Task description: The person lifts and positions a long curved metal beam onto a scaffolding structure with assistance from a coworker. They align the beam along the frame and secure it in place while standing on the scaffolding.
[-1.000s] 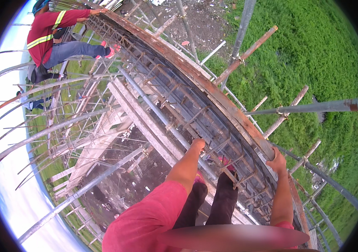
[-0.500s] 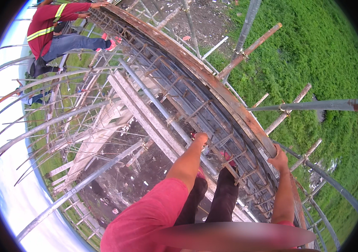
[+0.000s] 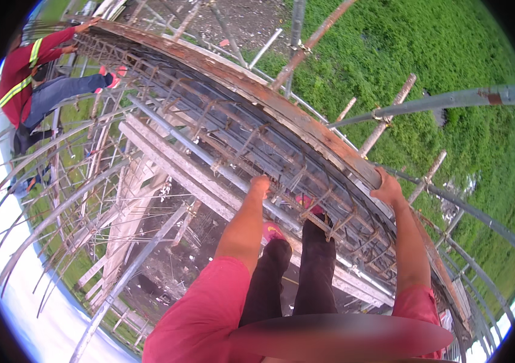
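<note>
My left hand [image 3: 260, 185] is closed at the near side of a long rusty rebar cage [image 3: 242, 136]. Its fingers are turned away, and what they hold is hidden. To the right, my right hand [image 3: 388, 189] grips the top edge of a long formwork panel [image 3: 324, 138], rust-brown along its rim, with the thumb on the inner side. The cage lies in the dark trough beside this panel. My feet, in pink shoes [image 3: 272, 232], stand at the cage and by a grey metal pipe [image 3: 176, 134] running alongside.
At the far left a co-worker [image 3: 24, 81] in a red top with reflective stripes holds the panel's far end. Pale beams [image 3: 172, 163] run beside the pipe, above dark ground far below. Scaffold pipes [image 3: 445, 103] jut out on the right over green grass [image 3: 451, 48].
My view has turned, so the panel, cage and co-worker sit farther left in the picture. Both my hands stay at the cage and the panel edge.
</note>
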`<state>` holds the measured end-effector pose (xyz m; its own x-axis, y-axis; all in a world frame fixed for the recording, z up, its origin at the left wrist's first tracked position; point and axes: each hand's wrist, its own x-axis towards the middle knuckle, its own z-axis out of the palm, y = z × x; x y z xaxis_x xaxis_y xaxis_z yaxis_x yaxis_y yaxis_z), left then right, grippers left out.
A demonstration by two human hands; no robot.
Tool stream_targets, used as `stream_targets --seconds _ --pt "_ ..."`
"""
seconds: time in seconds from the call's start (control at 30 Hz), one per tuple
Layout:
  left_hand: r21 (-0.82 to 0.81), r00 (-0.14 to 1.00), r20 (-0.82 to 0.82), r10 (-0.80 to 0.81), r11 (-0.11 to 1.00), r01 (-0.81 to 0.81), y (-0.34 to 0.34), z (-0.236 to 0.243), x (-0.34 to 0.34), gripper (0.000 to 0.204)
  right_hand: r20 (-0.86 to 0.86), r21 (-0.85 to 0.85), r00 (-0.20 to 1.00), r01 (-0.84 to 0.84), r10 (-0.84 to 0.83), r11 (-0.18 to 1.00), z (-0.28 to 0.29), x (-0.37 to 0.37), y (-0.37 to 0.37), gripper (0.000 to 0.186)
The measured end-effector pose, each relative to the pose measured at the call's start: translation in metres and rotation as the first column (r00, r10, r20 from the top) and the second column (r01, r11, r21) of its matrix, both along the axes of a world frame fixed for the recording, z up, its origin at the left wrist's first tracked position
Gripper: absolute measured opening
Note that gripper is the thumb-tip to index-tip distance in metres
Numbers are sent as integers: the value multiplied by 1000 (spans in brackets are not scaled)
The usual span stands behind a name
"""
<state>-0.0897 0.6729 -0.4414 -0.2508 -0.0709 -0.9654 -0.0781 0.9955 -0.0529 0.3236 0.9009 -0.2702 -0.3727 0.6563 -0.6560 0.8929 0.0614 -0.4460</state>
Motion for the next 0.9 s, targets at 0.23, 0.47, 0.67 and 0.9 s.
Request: stream_targets --seconds 0.23,0.47,0.67,0.9 --pt "39 967 24 254 966 -255 5 21 -3 51 61 -90 995 -70 76 993 -6 9 8 81" --pt "40 967 16 256 966 -256 4 20 -3 55 19 -76 997 -74 76 994 -3 9 16 84" --pt "66 975 25 223 972 -224 -4 21 -4 55 -17 -113 998 -59 58 992 -1 11 17 85" --pt "45 981 0 193 980 -193 12 36 4 55 -58 -5 996 -73 73 997 -11 16 -2 79"
